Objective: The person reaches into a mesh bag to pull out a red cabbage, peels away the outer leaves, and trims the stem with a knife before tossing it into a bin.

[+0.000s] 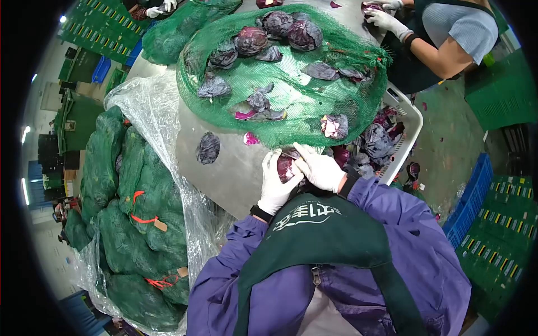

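Green apron (319,238) right up under the camera, white lettering across it, with purple sleeves (224,246) reaching forward either side, and both gloved hands are together at the near edge of the net!

Left hand (277,182), in a white glove, is partly closed, fingers curled along the left side of a red cabbage (285,168), holding it. Right hand (322,169), gloved too, comes over from the right, fingers bent and bunched against that same cabbage; something thin shows at the fingertips, too small to name, so whether it's gripping anything I cannot tell.

Just beyond them, the green net (218,115) spreads over the metal table (224,176), dark cabbage heads (250,41) grouped at its far side, loose leaves (213,87) scattered nearer. One dark purple piece (208,148) sits on bare metal to the left, a bright pink scrap (250,138) between it and the hands.

Over to the right, a white crate (416,126) full of leaves and trimmings (376,143)! Left side, bulging green mesh sacks (120,238) with orange ties (141,219), clear plastic sheeting (148,123) beside them. Top right, a co-worker's gloved hands (388,21) are on another cabbage (371,8), well apart from this pair
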`<action>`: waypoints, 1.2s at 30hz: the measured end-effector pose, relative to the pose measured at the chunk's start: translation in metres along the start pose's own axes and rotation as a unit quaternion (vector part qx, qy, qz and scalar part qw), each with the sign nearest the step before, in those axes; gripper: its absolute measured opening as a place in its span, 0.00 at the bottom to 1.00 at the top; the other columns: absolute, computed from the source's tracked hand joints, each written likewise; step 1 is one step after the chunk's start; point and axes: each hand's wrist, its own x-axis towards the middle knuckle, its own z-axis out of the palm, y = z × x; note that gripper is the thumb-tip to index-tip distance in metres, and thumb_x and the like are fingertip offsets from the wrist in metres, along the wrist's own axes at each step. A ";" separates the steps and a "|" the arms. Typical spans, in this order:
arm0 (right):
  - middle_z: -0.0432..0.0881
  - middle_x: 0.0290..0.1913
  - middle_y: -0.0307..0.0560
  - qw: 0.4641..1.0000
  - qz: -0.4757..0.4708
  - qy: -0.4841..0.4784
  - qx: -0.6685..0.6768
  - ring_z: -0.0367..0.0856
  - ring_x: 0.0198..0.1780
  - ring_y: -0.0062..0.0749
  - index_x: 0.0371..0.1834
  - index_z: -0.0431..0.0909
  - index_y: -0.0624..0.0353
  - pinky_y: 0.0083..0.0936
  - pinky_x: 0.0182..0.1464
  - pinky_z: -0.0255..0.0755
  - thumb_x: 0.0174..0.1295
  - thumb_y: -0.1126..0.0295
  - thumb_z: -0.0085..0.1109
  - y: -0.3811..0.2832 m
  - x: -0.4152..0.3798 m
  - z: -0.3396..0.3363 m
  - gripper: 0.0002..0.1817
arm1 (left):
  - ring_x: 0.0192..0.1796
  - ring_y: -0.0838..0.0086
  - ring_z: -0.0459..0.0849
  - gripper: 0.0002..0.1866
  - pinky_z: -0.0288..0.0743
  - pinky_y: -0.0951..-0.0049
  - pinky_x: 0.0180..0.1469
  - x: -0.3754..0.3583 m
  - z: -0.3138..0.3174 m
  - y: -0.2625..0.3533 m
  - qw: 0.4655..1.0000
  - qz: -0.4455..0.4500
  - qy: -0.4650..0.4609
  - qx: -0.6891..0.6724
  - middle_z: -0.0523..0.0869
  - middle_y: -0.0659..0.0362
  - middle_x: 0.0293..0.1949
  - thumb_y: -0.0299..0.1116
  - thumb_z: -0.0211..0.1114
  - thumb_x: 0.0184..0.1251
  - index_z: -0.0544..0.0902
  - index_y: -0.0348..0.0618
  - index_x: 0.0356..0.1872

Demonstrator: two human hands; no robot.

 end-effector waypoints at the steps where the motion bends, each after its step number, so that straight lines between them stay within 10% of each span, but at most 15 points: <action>1: 0.77 0.59 0.66 1.000 0.009 -0.002 0.003 0.82 0.52 0.54 0.72 0.63 0.59 0.40 0.55 0.75 0.73 0.54 0.45 0.004 0.003 0.001 0.30 | 0.67 0.55 0.67 0.42 0.64 0.60 0.69 0.002 0.000 0.004 1.000 0.005 0.003 0.022 0.62 0.45 0.65 0.36 0.76 0.55 0.64 0.37 0.68; 4: 0.83 0.46 0.63 0.997 0.058 0.020 0.055 0.83 0.47 0.55 0.54 0.76 0.60 0.44 0.49 0.76 0.73 0.56 0.45 0.018 0.017 0.003 0.20 | 0.68 0.54 0.66 0.43 0.63 0.59 0.70 0.011 0.000 0.005 0.999 -0.026 -0.012 -0.021 0.62 0.45 0.65 0.36 0.77 0.53 0.64 0.39 0.68; 9: 0.84 0.37 0.64 0.986 0.152 0.025 -0.059 0.83 0.40 0.60 0.51 0.76 0.61 0.49 0.45 0.76 0.69 0.53 0.49 0.089 0.026 0.001 0.21 | 0.67 0.54 0.67 0.43 0.65 0.57 0.69 -0.014 -0.014 -0.003 0.997 0.066 -0.030 0.021 0.64 0.45 0.64 0.38 0.80 0.48 0.65 0.40 0.64; 12: 0.83 0.35 0.65 0.936 0.160 0.313 -0.032 0.82 0.37 0.62 0.50 0.77 0.63 0.49 0.42 0.77 0.70 0.56 0.49 0.114 0.037 0.005 0.20 | 0.65 0.60 0.68 0.45 0.67 0.59 0.66 -0.033 0.000 -0.039 0.968 -0.120 0.044 -0.215 0.65 0.48 0.60 0.38 0.81 0.48 0.61 0.38 0.63; 14: 0.84 0.31 0.56 0.882 0.318 0.288 0.197 0.84 0.31 0.42 0.59 0.73 0.64 0.35 0.37 0.77 0.70 0.61 0.52 0.113 0.037 -0.034 0.21 | 0.63 0.65 0.67 0.43 0.66 0.62 0.65 -0.031 -0.011 -0.019 0.904 -0.224 0.055 -0.361 0.65 0.50 0.58 0.35 0.80 0.51 0.59 0.38 0.62; 15: 0.84 0.32 0.48 0.864 0.241 0.351 0.270 0.82 0.29 0.30 0.65 0.68 0.64 0.30 0.34 0.75 0.71 0.63 0.53 0.129 0.040 -0.033 0.24 | 0.64 0.64 0.67 0.42 0.65 0.61 0.66 -0.032 -0.006 -0.038 0.935 -0.177 0.095 -0.292 0.66 0.49 0.58 0.36 0.78 0.54 0.59 0.37 0.63; 16: 0.85 0.35 0.47 0.875 0.233 0.404 0.133 0.82 0.29 0.28 0.70 0.63 0.64 0.28 0.33 0.76 0.71 0.65 0.53 0.101 0.037 -0.050 0.27 | 0.64 0.62 0.66 0.41 0.64 0.61 0.67 -0.030 -0.004 -0.047 0.957 -0.129 0.134 -0.220 0.66 0.48 0.58 0.36 0.77 0.56 0.60 0.36 0.64; 18: 0.85 0.37 0.50 0.862 0.205 0.372 0.276 0.85 0.33 0.35 0.74 0.59 0.61 0.32 0.35 0.77 0.71 0.63 0.52 0.066 0.036 -0.061 0.30 | 0.65 0.60 0.66 0.39 0.64 0.60 0.67 -0.020 0.000 -0.048 0.973 -0.100 0.140 -0.156 0.66 0.46 0.59 0.39 0.75 0.58 0.61 0.35 0.65; 22: 0.84 0.49 0.60 0.984 -0.016 0.133 0.114 0.83 0.47 0.56 0.76 0.56 0.55 0.40 0.48 0.77 0.73 0.56 0.48 0.014 0.014 -0.025 0.32 | 0.65 0.51 0.67 0.37 0.63 0.56 0.68 0.011 -0.008 -0.019 0.988 -0.113 0.102 -0.027 0.65 0.42 0.62 0.45 0.70 0.63 0.65 0.35 0.67; 24: 0.81 0.55 0.64 0.995 0.044 -0.006 0.088 0.81 0.51 0.56 0.75 0.59 0.56 0.41 0.52 0.76 0.72 0.54 0.48 -0.012 0.010 -0.018 0.32 | 0.65 0.49 0.67 0.37 0.61 0.55 0.69 0.018 -0.005 -0.017 0.987 -0.121 0.098 -0.030 0.65 0.42 0.62 0.44 0.70 0.63 0.65 0.36 0.67; 36: 0.81 0.51 0.70 0.999 0.003 0.032 -0.034 0.84 0.45 0.57 0.68 0.64 0.72 0.43 0.48 0.78 0.74 0.55 0.43 -0.005 0.025 0.004 0.31 | 0.63 0.49 0.69 0.33 0.63 0.53 0.67 0.033 0.005 -0.011 0.994 -0.031 0.093 0.054 0.70 0.42 0.60 0.41 0.68 0.63 0.68 0.35 0.64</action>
